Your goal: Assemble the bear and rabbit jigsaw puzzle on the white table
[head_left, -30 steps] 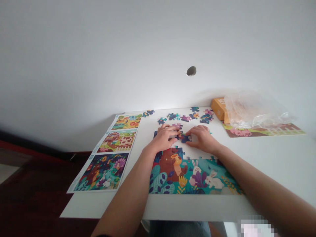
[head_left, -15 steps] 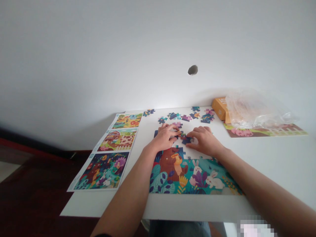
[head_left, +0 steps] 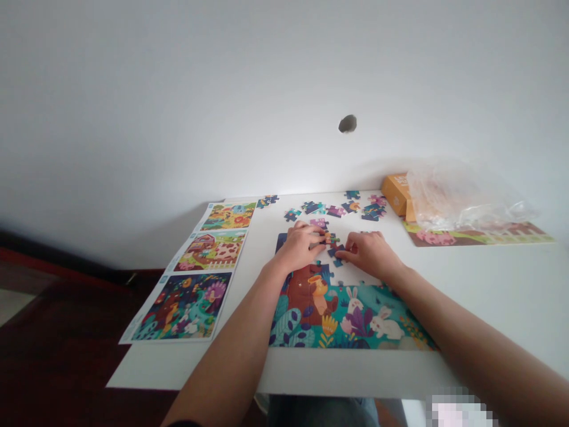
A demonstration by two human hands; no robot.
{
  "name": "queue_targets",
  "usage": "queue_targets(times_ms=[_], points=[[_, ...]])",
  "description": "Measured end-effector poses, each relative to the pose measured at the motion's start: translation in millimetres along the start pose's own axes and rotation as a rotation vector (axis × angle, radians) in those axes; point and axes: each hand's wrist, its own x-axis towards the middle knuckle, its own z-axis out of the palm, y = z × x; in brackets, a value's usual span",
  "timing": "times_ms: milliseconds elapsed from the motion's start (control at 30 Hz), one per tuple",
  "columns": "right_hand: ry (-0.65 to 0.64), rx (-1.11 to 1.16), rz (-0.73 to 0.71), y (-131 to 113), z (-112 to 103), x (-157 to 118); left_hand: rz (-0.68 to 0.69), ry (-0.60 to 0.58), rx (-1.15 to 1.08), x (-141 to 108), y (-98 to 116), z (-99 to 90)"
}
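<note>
A partly joined jigsaw puzzle (head_left: 311, 308) with a bear and white rabbits lies on the white table in front of me. Over its upper left part, my left hand (head_left: 303, 244) pinches a small puzzle piece (head_left: 329, 238) with orange and teal on it. My right hand (head_left: 368, 254) is across from it, its thumb and curled fingers on a dark blue puzzle piece (head_left: 336, 256). These two pieces lie close together; whether they interlock I cannot tell. A purple puzzle piece (head_left: 319, 223) sits just beyond my left fingers.
Loose puzzle pieces (head_left: 313, 207) are scattered along the back by the wall. A reference sheet (head_left: 212, 273) with three pictures lies on the left. At the back right are an orange box (head_left: 395, 193), a clear plastic bag (head_left: 466, 198) and a farm picture strip (head_left: 480, 235).
My right hand has drawn its fingers in and shifted slightly right, uncovering more of the dark blue piece. My left hand stays nearly in place, with its piece now easier to see.
</note>
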Motion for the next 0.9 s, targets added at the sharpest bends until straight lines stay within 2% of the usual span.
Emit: queue_targets(times_ms=[567, 900], points=[[0.016, 0.001, 0.056, -10, 2, -2, 0.014, -0.027, 0.026, 1, 4, 3.7], [0.032, 0.004, 0.072, -8, -2, -1, -0.004, -0.019, -0.008, 2, 3, 4.0]])
